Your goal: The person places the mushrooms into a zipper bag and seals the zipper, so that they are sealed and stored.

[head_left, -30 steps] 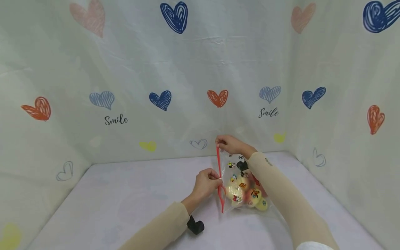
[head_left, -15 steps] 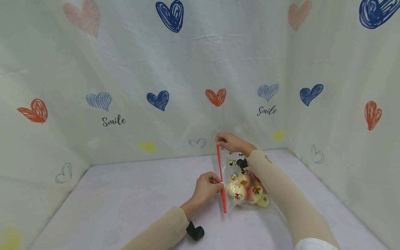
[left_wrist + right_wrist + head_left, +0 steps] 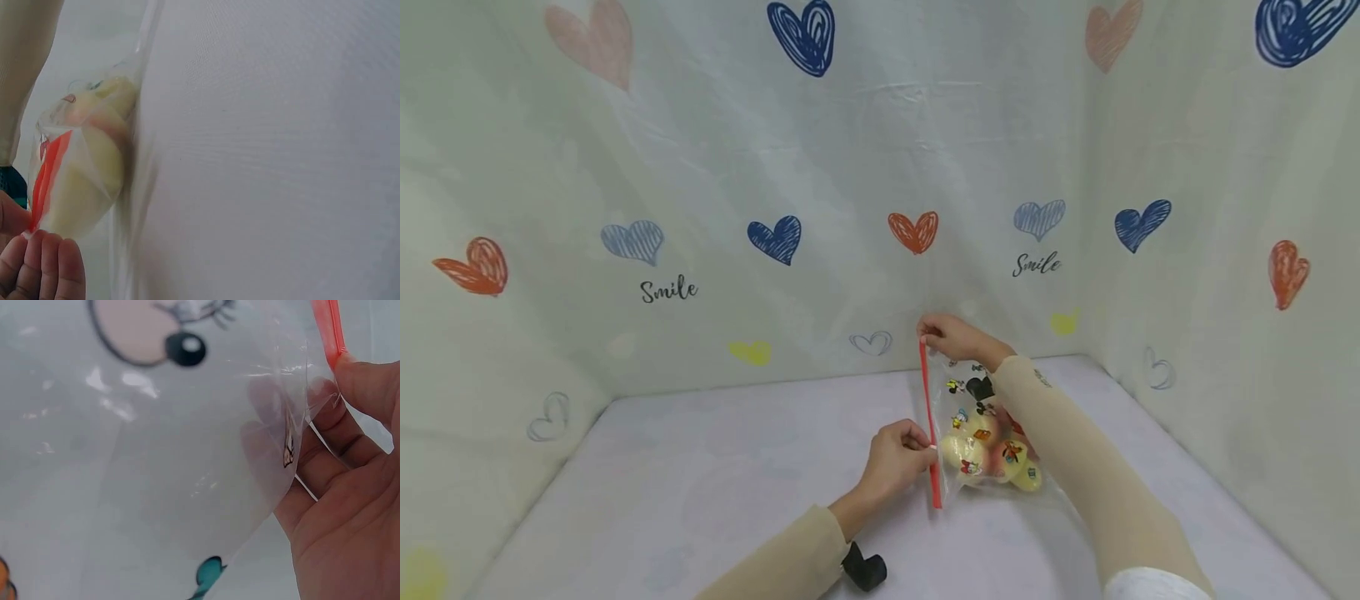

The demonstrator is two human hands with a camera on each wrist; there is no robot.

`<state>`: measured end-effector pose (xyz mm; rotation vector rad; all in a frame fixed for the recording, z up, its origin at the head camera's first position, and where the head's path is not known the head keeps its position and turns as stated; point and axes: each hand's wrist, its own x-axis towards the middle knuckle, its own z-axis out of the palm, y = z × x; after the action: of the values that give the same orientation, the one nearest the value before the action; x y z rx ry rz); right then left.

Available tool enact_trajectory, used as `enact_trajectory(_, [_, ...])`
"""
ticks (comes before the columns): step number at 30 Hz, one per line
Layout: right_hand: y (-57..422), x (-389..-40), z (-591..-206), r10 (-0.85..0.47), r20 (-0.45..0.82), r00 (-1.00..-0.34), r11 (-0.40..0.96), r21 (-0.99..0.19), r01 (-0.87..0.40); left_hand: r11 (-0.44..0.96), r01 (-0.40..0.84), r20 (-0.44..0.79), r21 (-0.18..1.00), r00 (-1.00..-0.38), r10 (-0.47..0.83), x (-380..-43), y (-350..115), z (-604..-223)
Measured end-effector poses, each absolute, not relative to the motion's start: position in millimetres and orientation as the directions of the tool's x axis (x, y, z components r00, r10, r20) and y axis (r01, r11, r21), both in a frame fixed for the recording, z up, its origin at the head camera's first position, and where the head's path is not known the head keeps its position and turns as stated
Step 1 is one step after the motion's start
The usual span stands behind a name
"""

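A clear zip bag (image 3: pixel 945 398) with cartoon prints stands at the right of the table. Round yellow-and-pink fruits, which look like peaches (image 3: pixel 964 452), lie inside it. Its red zip strip (image 3: pixel 936 490) runs nearly vertical along the left edge. My right hand (image 3: pixel 958 340) pinches the strip's upper end; in the right wrist view its thumb (image 3: pixel 369 387) presses the red band, with the other fingers partly behind the plastic. Lower down, my left hand (image 3: pixel 891 460) pinches the strip between thumb and fingers. The left wrist view shows those fingertips (image 3: pixel 51 250) at the red band.
A pale cloth covers the table (image 3: pixel 737 475). Behind it and at the sides hangs a white curtain (image 3: pixel 842 150) printed with hearts. A black device (image 3: pixel 867 570) sits under the left wrist, and another black piece (image 3: pixel 980 388) shows by the right wrist.
My left hand has slid down along the red strip. The strip's lower part, gaping in two strands before, now looks straight and joined. My right hand keeps its hold on the top end.
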<state>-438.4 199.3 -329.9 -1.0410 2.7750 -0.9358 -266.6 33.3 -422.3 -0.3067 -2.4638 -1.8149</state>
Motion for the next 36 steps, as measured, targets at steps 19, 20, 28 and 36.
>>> enact_trajectory(19, [200,-441,-329,-0.557,0.181,-0.811,0.628,-0.547,-0.554,0.313,0.225,0.193,0.923,-0.973,0.131,-252,35,-423])
enact_trajectory(20, [200,-442,-329,-0.555,0.182,-0.812,0.63,-0.545,-0.553,0.315,0.225,0.193,0.922,-0.973,0.13,-251,35,-423])
enact_trajectory(28, [202,-442,-327,-0.551,0.179,-0.815,0.63,-0.55,-0.547,0.317,0.229,0.188,0.92,-0.97,0.156,-246,35,-423])
enact_trajectory(36, [207,-441,-328,-0.552,0.154,-0.82,0.624,-0.576,-0.528,0.271,0.208,0.158,0.94,-0.968,0.192,-238,36,-425])
